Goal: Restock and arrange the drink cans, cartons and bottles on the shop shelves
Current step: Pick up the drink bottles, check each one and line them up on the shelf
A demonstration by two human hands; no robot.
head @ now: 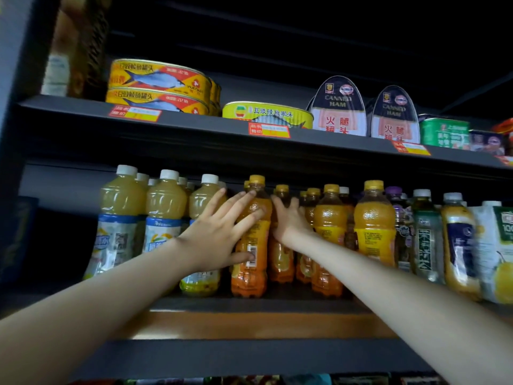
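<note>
A row of drink bottles stands on the middle shelf (249, 304). My left hand (219, 232) lies flat with spread, straight fingers on the front of an orange drink bottle (249, 276) with a yellow cap, thumb on its label. My right hand (288, 220) rests against the neighbouring orange bottle (281, 262), fingers pointing up into the gap between the bottles. More orange bottles (374, 223) stand to the right. Pale yellow juice bottles (122, 198) with white caps stand to the left.
Right of the orange drinks stand a dark tea bottle (424, 240), a yellow juice bottle (458, 240) and a white carton (497, 245). The shelf above (194, 126) carries fish tins (158, 79) and canned ham (338, 107), close over the bottle caps. A dark upright frames the left.
</note>
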